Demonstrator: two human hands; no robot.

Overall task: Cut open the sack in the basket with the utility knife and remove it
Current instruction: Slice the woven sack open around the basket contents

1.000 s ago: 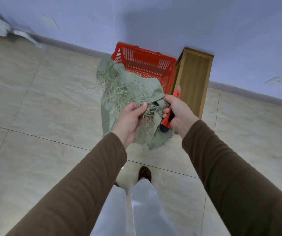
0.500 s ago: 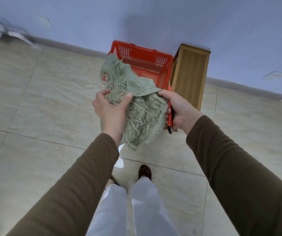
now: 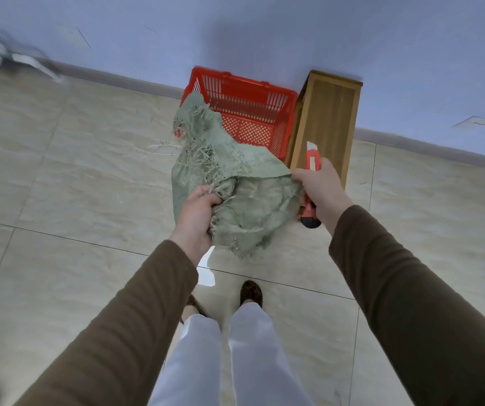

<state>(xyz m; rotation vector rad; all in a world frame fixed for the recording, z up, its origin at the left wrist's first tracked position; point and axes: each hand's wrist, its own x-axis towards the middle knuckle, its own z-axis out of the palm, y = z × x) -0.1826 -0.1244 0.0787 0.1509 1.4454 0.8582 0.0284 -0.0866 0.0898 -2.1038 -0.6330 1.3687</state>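
Red basket (image 3: 253, 112) sits empty on the floor; frayed sack (image 3: 235, 197) is held above it, both hands clamped on: left hand (image 3: 197, 218), right hand (image 3: 320, 191) also gripping utility knife (image 3: 311, 159). Blade looks extended, maybe; could nick fingers while bunching.

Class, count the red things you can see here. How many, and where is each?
2. The red plastic mesh basket stands against the wall; the red utility knife is in the right hand. None seems hidden.
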